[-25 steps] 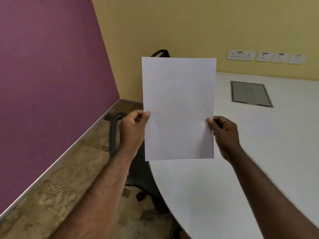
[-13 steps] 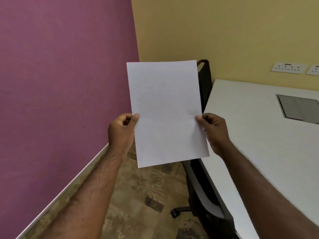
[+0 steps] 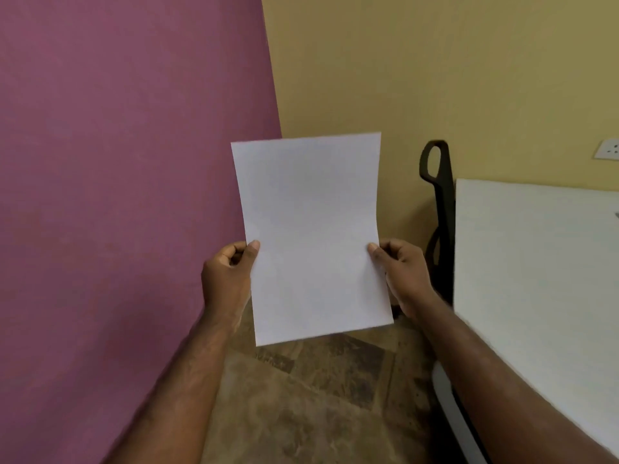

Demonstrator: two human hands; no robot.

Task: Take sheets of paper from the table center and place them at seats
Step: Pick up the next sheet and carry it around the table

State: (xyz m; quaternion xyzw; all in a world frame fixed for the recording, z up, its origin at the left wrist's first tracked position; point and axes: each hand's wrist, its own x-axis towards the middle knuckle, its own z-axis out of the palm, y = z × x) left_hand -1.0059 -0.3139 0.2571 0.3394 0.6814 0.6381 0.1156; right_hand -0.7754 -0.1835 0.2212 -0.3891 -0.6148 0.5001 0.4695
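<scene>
- At left, the left hand [image 3: 227, 279] pinches one edge of the sheet [image 3: 311, 236].
- At centre, the sheet is upright in the air, not yet placed.
- At right, the right hand [image 3: 403, 272] pinches the opposite edge; the chair [image 3: 440, 209] and table [image 3: 536, 262] mark a seat, and no sheet shows there.

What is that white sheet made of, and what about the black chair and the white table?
The sheet looks like plain matte paper: thin, blank, its side edges bowing between the left hand and right hand. The chair seems to be black moulded plastic, judging by its smooth curved frame with cut-out loops. The table has a smooth white top, probably laminate, though I can't be sure.
</scene>
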